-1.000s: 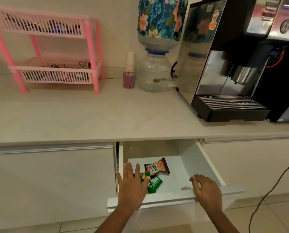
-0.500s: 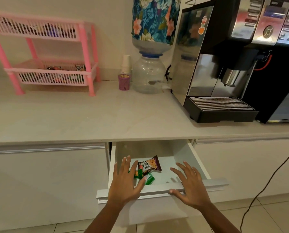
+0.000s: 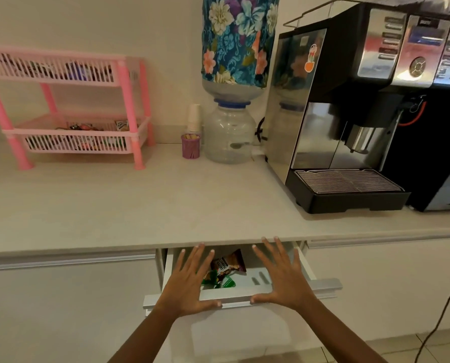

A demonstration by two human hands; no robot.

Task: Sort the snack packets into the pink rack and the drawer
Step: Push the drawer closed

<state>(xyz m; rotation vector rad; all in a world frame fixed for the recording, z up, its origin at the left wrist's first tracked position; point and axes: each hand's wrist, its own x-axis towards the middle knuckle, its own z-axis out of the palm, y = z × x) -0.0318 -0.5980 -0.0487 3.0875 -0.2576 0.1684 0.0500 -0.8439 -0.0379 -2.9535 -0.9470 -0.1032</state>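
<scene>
Both hands are lying flat and spread against the front edge of the drawer [image 3: 320, 285], which is standing partly open under the counter [image 3: 140, 205]. The left hand [image 3: 190, 281] is resting with its fingers fanned wide over the drawer's left side, thumb lying along the front lip, and it is gripping nothing. The right hand [image 3: 281, 279] is mirroring it on the right, fingers splayed and reaching toward the counter's edge, thumb pressing on the same lip, also holding nothing.

Between the two hands, snack packets are sitting on the drawer floor: a dark brown packet [image 3: 230, 264] is lying tilted toward the back, and a green packet [image 3: 225, 282] is lying just in front of it, touching it (its left part is hidden behind the left hand).

On the counter, at the far left against the wall, the pink rack [image 3: 129, 100] is standing with two slatted shelves; both shelves are holding packets, though they are too blurred to tell apart. To its right a small purple cup [image 3: 190, 149] is sitting beside a water dispenser [image 3: 230, 137] topped by a bottle in a flowered cover, and a black and silver coffee machine [image 3: 349, 113] is filling the right side.
</scene>
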